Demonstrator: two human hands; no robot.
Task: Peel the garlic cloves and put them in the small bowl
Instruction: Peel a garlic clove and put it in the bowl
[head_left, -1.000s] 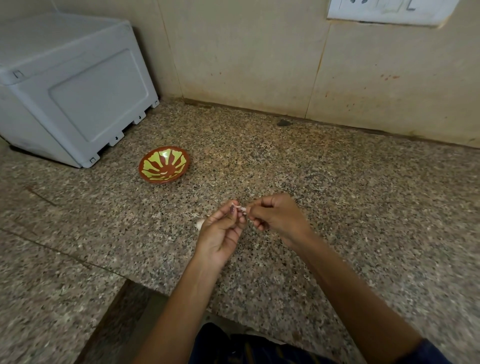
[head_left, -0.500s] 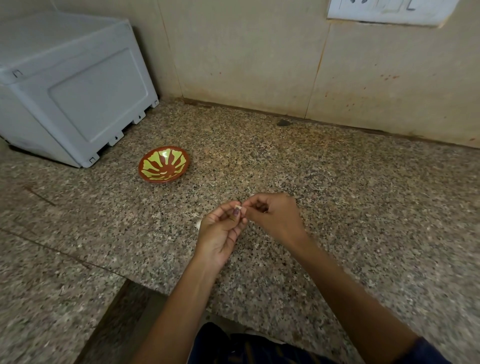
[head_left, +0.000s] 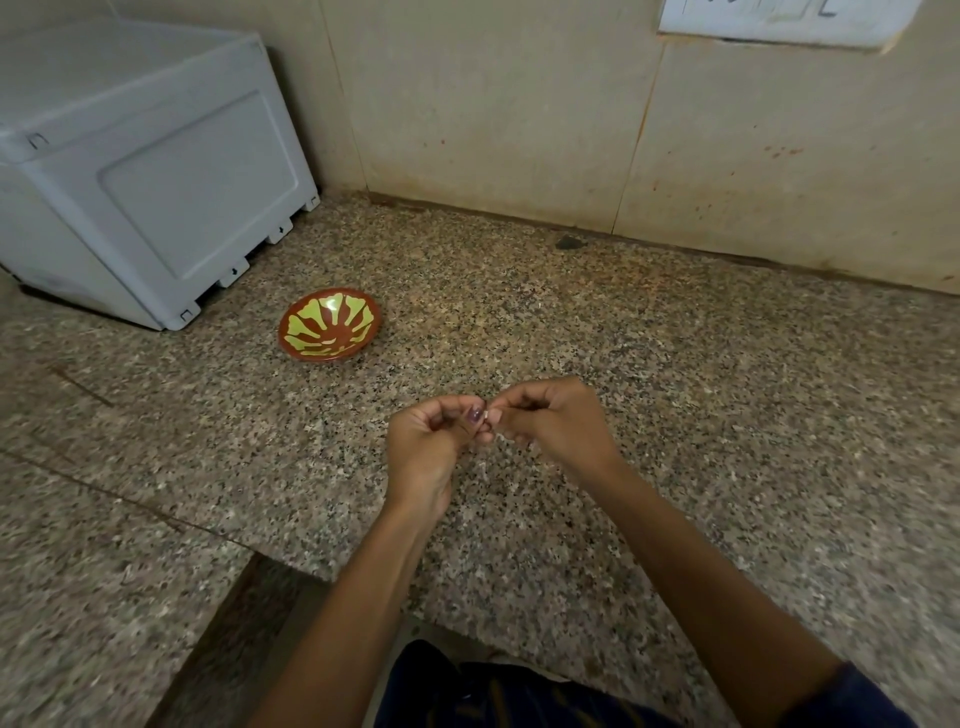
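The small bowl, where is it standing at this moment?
In the head view the small bowl stands on the granite counter, left of and beyond both hands, just right of the grey plastic box.

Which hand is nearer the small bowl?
The left hand. It is on the small bowl's side of the garlic clove both hands pinch; the right hand is beyond.

The left hand (head_left: 423, 441) and right hand (head_left: 553, 418) are closing in tighter on the garlic clove (head_left: 486, 414), so less of its pale skin is showing between the fingertips than a second ago. The left fingers are curling further inward.
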